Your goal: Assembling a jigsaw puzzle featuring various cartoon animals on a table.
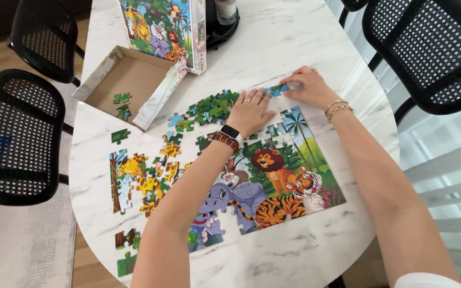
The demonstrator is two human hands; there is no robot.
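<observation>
Left hand (pixel 251 110): spread flat — palm down, pressing the loose green cardboard puzzle pieces (pixel 215 106).
Right hand (pixel 308 85): fingertips pinch a small blue-green puzzle piece (pixel 277 89).
Piece axis: flat on the white marble table (pixel 294 37) — pointing toward the left hand.

Marble table (pixel 294 42) under puzzle (pixel 273 181), box (pixel 126 80)

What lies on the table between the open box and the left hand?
In the head view, loose green puzzle pieces lie in a cluster between the box and the left hand, on the marble table.

bare forearms, left wrist smartwatch (pixel 231 132), brown bead bracelet (pixel 225 141), right wrist gold bracelets (pixel 339 108), finger ring (pixel 247 100)
</observation>
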